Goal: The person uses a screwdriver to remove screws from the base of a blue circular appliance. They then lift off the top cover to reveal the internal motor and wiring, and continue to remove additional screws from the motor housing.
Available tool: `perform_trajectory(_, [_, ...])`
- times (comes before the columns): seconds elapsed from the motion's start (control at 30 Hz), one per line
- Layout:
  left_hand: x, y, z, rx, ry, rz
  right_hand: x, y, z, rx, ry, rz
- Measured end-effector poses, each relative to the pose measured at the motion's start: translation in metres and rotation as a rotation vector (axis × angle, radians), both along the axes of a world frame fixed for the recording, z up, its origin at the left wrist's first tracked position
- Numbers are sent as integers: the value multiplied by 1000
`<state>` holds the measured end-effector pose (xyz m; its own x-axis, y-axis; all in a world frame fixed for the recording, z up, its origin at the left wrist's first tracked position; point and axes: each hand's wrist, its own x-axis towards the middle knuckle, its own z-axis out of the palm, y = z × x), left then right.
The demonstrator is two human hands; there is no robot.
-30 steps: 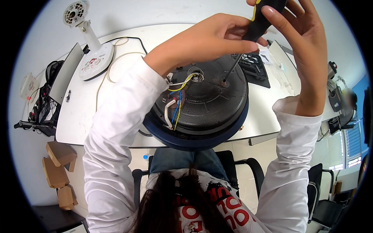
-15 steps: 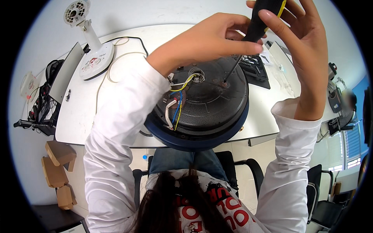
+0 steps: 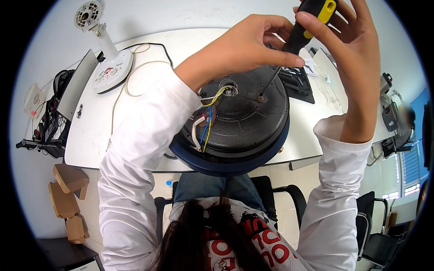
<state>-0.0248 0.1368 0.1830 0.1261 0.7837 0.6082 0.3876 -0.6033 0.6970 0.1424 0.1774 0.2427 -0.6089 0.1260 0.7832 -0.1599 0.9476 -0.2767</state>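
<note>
A black-and-yellow screwdriver slants down to the left, its tip at a rusty screw spot on a round dark metal housing with a blue rim. My right hand grips the upper handle between thumb and fingers. Around the lower end of the handle, near the shaft, my left hand is closed. Blue, yellow and white wires hang loose over the housing's left side, and a coil of thin wire sits near its middle.
The housing rests on a white table near its front edge. A dark tool case lies behind it on the right. A white fan stand is at the back left. Cardboard boxes are on the floor at left.
The screwdriver handle has turned, so more of its yellow part shows. My right hand has shifted slightly with it, while the tip and the housing stay in place.
</note>
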Motion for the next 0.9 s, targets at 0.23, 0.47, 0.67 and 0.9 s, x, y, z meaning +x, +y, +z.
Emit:
perform_trajectory(0.23, [-5, 5, 1, -70, -44, -214, -8, 22, -6, -94, 132, 80])
perform_trajectory(0.47, [2, 4, 1, 49, 1, -45, 2, 3, -1, 16, 77, -171])
perform_trajectory(0.67, [-2, 8, 1, 50, -39, -93, -6, 2, 1, -234, 260, -86])
perform_trajectory(0.9, [-2, 0, -3, 16, 23, -42, -4, -14, 4, -108, 419, -240])
